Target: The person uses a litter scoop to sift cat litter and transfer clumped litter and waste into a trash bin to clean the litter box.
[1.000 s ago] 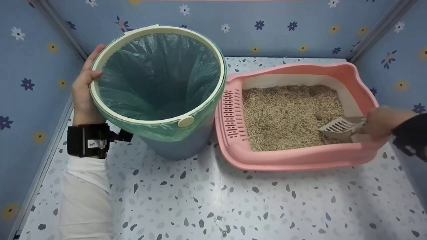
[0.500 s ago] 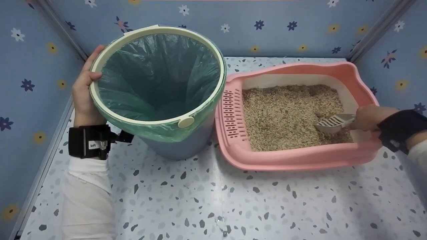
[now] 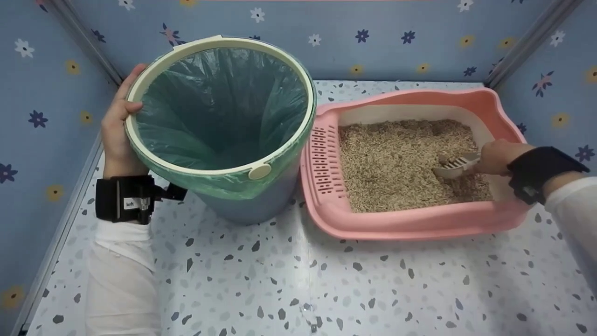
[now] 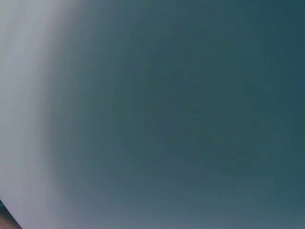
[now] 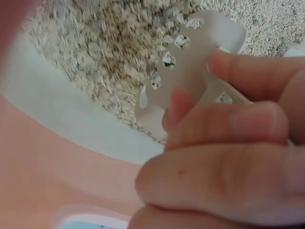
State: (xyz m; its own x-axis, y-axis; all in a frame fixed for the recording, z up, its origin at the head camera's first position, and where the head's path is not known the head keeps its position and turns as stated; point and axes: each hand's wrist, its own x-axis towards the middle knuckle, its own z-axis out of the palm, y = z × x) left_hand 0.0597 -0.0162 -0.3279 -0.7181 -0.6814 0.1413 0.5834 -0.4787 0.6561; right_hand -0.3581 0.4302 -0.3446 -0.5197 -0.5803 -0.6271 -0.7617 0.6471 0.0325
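Fingers [image 5: 209, 179] of the right grip [image 3: 501, 156] curl around the scoop [image 3: 450, 171].

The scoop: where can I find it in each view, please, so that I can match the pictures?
Head: right of centre, the scoop is in the right hand.
Left wrist: not visible in this blurred picture.
Right wrist: upper middle, the scoop is partly hidden by the hand.
Shared landmark, head and right wrist only: the litter beside the scoop.

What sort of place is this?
Probably a pet's toilet corner, maybe a cat's: there's a pink litter box with pellets inside, a slotted scoop, and a bag-lined bin next to it.
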